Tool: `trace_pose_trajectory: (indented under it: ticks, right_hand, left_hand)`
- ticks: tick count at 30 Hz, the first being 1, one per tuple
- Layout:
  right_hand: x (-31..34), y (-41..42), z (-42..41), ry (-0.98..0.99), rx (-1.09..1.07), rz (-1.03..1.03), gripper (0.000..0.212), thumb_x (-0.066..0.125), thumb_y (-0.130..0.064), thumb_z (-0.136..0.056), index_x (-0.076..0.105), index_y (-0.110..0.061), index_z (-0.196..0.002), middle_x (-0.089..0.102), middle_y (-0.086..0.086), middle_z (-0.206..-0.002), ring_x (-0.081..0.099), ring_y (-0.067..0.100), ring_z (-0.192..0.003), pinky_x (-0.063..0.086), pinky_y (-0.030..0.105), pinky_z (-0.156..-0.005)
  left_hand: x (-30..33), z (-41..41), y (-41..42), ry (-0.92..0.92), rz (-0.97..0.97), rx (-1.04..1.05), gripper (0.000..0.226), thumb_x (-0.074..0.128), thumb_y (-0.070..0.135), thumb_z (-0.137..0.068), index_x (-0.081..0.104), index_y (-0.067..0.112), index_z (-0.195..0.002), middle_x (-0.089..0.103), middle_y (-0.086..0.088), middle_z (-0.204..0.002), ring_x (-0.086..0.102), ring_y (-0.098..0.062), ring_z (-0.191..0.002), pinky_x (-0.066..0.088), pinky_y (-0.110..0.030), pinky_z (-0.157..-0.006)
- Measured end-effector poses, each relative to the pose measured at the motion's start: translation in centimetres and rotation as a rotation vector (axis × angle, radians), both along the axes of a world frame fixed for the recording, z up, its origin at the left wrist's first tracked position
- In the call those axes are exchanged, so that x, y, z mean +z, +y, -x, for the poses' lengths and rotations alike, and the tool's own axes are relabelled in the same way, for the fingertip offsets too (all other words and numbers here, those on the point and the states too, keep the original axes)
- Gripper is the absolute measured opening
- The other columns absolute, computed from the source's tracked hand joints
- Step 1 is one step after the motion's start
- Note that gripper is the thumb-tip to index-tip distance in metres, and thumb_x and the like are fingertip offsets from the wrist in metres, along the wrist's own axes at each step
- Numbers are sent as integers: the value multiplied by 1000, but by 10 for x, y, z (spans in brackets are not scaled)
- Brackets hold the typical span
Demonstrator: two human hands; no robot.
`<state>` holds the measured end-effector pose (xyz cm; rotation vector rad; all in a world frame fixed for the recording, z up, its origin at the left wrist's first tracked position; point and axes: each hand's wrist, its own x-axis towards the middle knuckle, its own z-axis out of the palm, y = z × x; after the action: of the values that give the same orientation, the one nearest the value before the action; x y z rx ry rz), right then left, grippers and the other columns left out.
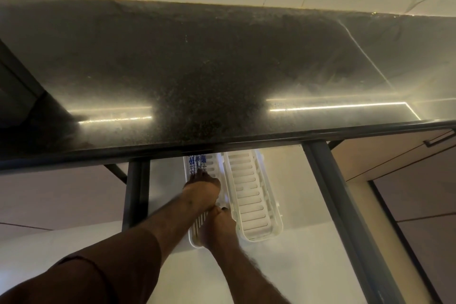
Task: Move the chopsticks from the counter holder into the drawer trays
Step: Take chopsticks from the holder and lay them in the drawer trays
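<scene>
The drawer [283, 205] stands open below the dark counter, with two white slotted trays side by side in it. Chopsticks [197, 163] with blue-patterned ends lie lengthwise in the left tray [193, 239]. My left hand [202, 190] reaches over that tray, and its straight fingers press on the chopsticks near their patterned ends. At the near end of the same tray, my right hand [217, 227] rests on the plain ends of the chopsticks; my left wrist partly hides its fingers. The right tray [249, 195] holds nothing. No counter holder is in view.
The dark speckled counter [222, 69] juts out over the back of the drawer and hides the trays' far ends. Dark drawer rails [330, 192] run along both sides. A cabinet front with a dark handle [441, 138] is at the right.
</scene>
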<state>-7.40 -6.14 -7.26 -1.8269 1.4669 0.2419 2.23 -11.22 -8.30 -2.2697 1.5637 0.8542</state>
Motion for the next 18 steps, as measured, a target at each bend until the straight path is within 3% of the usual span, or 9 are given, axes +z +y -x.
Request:
trace_pose_trajectory:
  ticks: [3,6,10,14,18]
  right_hand:
    - [9,-2,2,-11,3,-35,37,47,-29,-99,51,-11,-131,58,7,-132,56,23,-120,44,29,-98]
    - [13,-4,5,-9,56,36,38,54,-30,-97,53,-13,-131,60,6,-131,59,22,-119,44,27,-99]
    - [24,-3,8,-14,82,78,34,55,-25,-96,57,-12,-127,63,7,-128,61,24,-116,45,30,-100]
    - [42,-7,15,-26,72,126,32,54,-14,-93,61,-11,-124,65,9,-123,63,26,-110,50,33,-93]
    - [67,-7,31,-48,27,133,43,54,-12,-93,54,-11,-136,57,9,-136,55,25,-124,43,32,-103]
  left_hand:
    - [9,5,2,-44,39,5,50,31,26,-102,27,13,-150,24,-6,-158,25,-26,-143,22,-39,-117]
    - [13,5,7,-71,-14,-53,49,35,26,-102,30,13,-149,23,-6,-159,23,-25,-144,22,-39,-117]
    - [27,5,19,-2,-1,-27,44,53,20,-96,45,11,-138,43,-10,-147,40,-27,-134,34,-41,-111]
    - [33,2,35,9,113,-75,25,59,15,-92,59,10,-117,63,-9,-122,60,-23,-109,49,-36,-96]
    - [41,6,56,35,263,-139,31,58,14,-92,56,10,-123,59,-9,-129,55,-23,-117,45,-35,-100]
